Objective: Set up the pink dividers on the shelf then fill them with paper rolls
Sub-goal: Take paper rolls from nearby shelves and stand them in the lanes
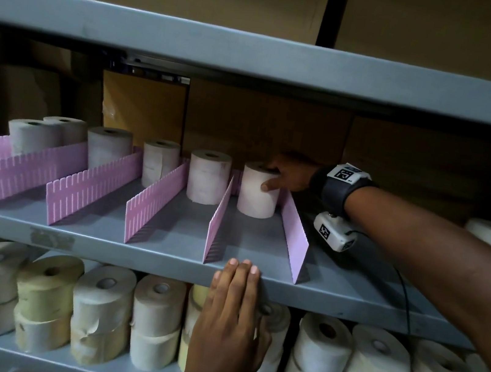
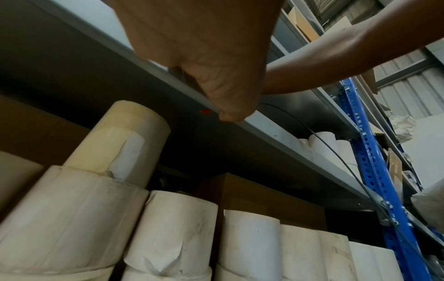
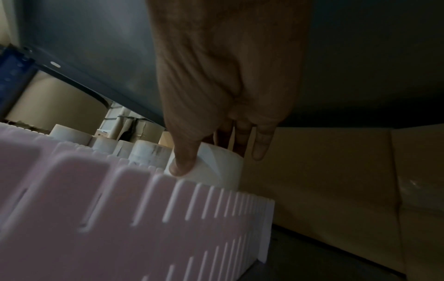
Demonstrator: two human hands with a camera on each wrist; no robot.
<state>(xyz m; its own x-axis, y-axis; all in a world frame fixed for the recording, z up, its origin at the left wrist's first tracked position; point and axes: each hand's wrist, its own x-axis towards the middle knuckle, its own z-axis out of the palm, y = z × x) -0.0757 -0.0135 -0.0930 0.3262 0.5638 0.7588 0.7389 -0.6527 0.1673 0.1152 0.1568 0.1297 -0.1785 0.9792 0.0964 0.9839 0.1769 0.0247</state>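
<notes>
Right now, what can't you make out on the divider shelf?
- Right hand fingers behind the paper roll: head view, hidden by the roll and shadow.
- Back ends of the pink dividers: head view, hidden by rolls.
- Left hand fingertips on the shelf edge: left wrist view, palm blocks them.

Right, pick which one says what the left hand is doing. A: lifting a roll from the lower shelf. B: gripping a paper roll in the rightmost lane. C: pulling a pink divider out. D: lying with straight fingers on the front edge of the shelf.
D: the left hand lies with straight fingers against the shelf's front edge, while the right hand grips the paper roll in the rightmost lane.
</notes>
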